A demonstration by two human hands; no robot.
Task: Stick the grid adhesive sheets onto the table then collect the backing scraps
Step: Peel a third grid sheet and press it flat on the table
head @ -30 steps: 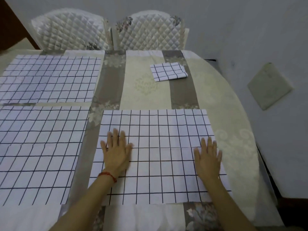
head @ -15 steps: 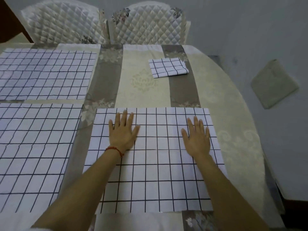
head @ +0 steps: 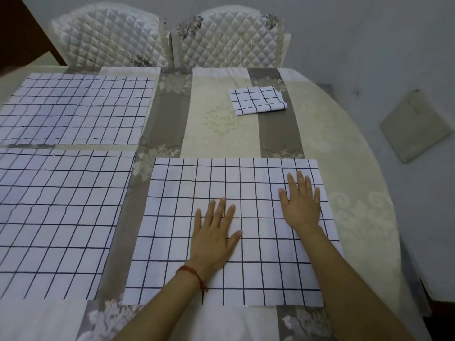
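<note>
Two grid sheets lie flat on the left of the table, one far and one near. To their right, the near sheet is the one in hand. The left hand presses flat on its middle, fingers spread and gripping nothing. The right hand lies equally flat near the far right corner. Smoothing works best from centre outward with even palm pressure, chasing bubbles to the edges. A folded grid piece sits far right, well apart.
</note>
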